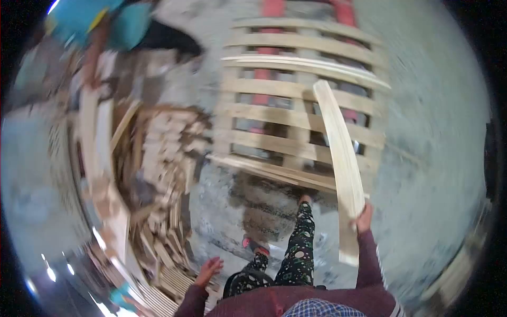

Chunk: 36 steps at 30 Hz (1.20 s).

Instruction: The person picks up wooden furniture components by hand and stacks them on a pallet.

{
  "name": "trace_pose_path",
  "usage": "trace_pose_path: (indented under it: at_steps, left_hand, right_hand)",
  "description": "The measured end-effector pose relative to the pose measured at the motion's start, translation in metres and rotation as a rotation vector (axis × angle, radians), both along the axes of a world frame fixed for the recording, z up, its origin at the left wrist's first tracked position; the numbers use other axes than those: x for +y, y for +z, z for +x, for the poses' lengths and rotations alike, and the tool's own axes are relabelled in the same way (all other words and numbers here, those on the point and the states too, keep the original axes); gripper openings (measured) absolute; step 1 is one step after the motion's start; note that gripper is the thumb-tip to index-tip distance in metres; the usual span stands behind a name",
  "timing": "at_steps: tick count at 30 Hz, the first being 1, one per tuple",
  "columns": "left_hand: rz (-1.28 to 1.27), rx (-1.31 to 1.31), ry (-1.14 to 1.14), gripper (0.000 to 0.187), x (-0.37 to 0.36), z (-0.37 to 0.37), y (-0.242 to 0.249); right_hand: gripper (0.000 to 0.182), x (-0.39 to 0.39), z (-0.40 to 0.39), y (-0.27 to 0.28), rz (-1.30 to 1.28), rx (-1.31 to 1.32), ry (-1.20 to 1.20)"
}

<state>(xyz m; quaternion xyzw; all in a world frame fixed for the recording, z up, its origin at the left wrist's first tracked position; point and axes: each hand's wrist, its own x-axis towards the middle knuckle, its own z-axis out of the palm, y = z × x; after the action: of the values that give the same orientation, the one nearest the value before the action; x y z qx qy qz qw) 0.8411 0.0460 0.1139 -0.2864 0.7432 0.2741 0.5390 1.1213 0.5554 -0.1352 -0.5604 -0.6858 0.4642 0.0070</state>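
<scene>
My right hand (pixel 363 217) is closed around a long pale wooden plank (pixel 340 142), near its lower part. The plank stretches away from me, its far end over the slats of a wooden pallet (pixel 269 111). My left hand (pixel 210 268) is held out at the lower left with its fingers apart and nothing in it. Loose slats (pixel 264 168) lie along the near edge of the pallet, and more lie across its upper part. Red bars show beneath the pallet.
At the left, a wooden-sided bin (pixel 120 227) holds many wood offcuts (pixel 166 142). Another person in teal (pixel 129 26) is at the upper left, an arm reaching to boards. Part of a person in teal (pixel 122 297) shows at the lower left.
</scene>
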Motion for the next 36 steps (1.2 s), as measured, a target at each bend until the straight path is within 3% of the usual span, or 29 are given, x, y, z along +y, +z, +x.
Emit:
trace_pose_path:
  at_steps: [1, 3, 6, 8, 10, 13, 14, 15, 18, 20, 21, 22, 23, 25, 26, 29, 31, 34, 36]
  left_hand:
    - [0.148, 0.115, 0.101, 0.057, -0.005, 0.007, 0.013]
    - [0.28, 0.284, 0.165, 0.054, -0.008, 0.01, 0.029]
    - [0.421, 0.596, 0.259, 0.062, -0.031, 0.019, 0.063]
    - [0.496, 0.872, 0.463, 0.065, -0.053, 0.012, 0.089]
    - [0.71, 1.175, 0.797, 0.066, -0.077, 0.004, 0.152]
    - [0.81, 1.656, 0.993, 0.069, -0.144, -0.014, 0.255]
    - [0.76, 1.716, 1.147, 0.07, -0.233, -0.065, 0.27]
    - [0.741, 1.744, 1.241, 0.068, -0.293, -0.072, 0.266]
    - [0.349, 1.618, 1.531, 0.053, -0.436, -0.094, 0.276]
    - [0.274, 1.636, 1.529, 0.045, -0.533, -0.105, 0.283]
    - [0.214, 1.656, 1.54, 0.044, -0.587, -0.116, 0.284]
    - [0.155, 1.674, 1.55, 0.043, -0.637, -0.126, 0.279]
    - [-0.109, 1.845, 1.172, 0.043, -0.682, -0.13, 0.263]
    - [-0.334, 1.958, 0.758, 0.043, -0.775, -0.144, 0.234]
    - [-0.141, 1.914, 0.816, 0.044, -0.821, -0.154, 0.226]
    - [-0.151, 1.82, 0.712, 0.06, -0.847, -0.186, 0.214]
    - [-0.404, 1.779, 0.337, 0.066, -0.87, -0.208, 0.191]
    - [-0.206, 1.712, 0.388, 0.069, -0.866, -0.234, 0.175]
    - [-0.4, 1.684, 0.081, 0.094, -0.882, -0.258, 0.158]
  right_hand:
    - [0.09, -0.017, -0.017, 0.055, 0.018, 0.002, 0.335]
    - [0.095, -0.043, -0.066, 0.129, -0.024, 0.141, 0.467]
    - [0.096, -0.082, -0.131, 0.194, 0.073, 0.361, 0.818]
    - [0.095, -0.117, -0.185, 0.252, 0.115, 0.417, 1.007]
    - [0.088, -0.164, -0.231, 0.321, 0.18, 0.532, 1.169]
    - [0.077, -0.248, -0.287, 0.416, 0.334, 0.732, 1.36]
    - [0.074, -0.334, -0.347, 0.453, 0.35, 0.739, 1.44]
    - [0.07, -0.383, -0.372, 0.473, 0.399, 0.725, 1.528]
    - [0.076, -0.53, -0.433, 0.515, 0.451, 0.822, 1.629]
    - [0.071, -0.621, -0.469, 0.531, 0.533, 0.874, 1.664]
    - [0.064, -0.669, -0.493, 0.514, 0.644, 1.086, 1.561]
    - [0.058, -0.708, -0.514, 0.523, 0.642, 1.052, 1.635]
    - [0.056, -0.743, -0.534, 0.524, 0.725, 1.049, 1.636]
    - [0.053, -0.795, -0.573, 0.528, 0.758, 1.076, 1.657]
    - [0.053, -0.811, -0.589, 0.531, 0.707, 1.106, 1.676]
    - [0.056, -0.839, -0.622, 0.53, 0.755, 1.024, 1.703]
    - [0.058, -0.844, -0.638, 0.525, 0.756, 0.94, 1.73]
    - [0.062, -0.839, -0.656, 0.507, 0.748, 0.776, 1.781]
    - [0.068, -0.835, -0.67, 0.487, 0.864, 0.784, 1.653]
